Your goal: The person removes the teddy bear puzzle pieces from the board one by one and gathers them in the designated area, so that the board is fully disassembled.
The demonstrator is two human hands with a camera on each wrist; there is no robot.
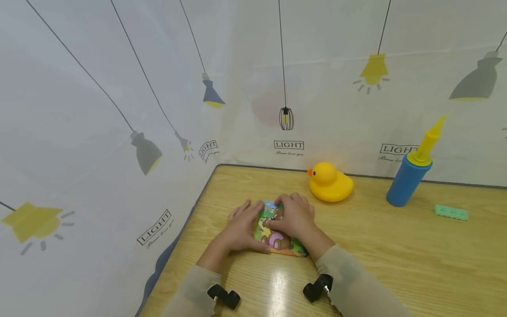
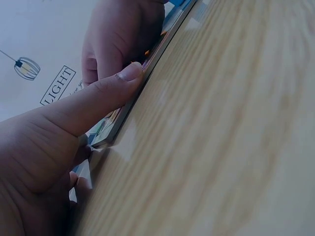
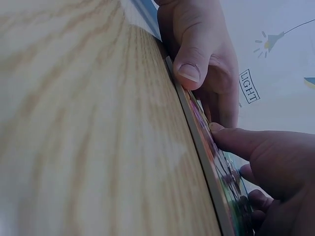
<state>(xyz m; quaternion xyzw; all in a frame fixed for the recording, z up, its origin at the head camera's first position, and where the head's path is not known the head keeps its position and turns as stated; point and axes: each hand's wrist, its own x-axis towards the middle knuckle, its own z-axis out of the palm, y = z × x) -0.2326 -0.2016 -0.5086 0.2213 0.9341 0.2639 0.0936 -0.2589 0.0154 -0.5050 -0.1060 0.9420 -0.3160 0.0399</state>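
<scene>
Wooden table (image 1: 396,251) under everything. Bear-picture board (image 1: 275,239) lies flat between the hands, long axis apparently running front to back. Left hand (image 1: 242,226) touches its left side, thumb spread from fingers. Right hand (image 1: 295,215) covers its right side; cannot tell if it pinches.

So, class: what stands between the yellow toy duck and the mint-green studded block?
A blue cylindrical pump with a yellow pointed tip; the head view shows it.
</scene>
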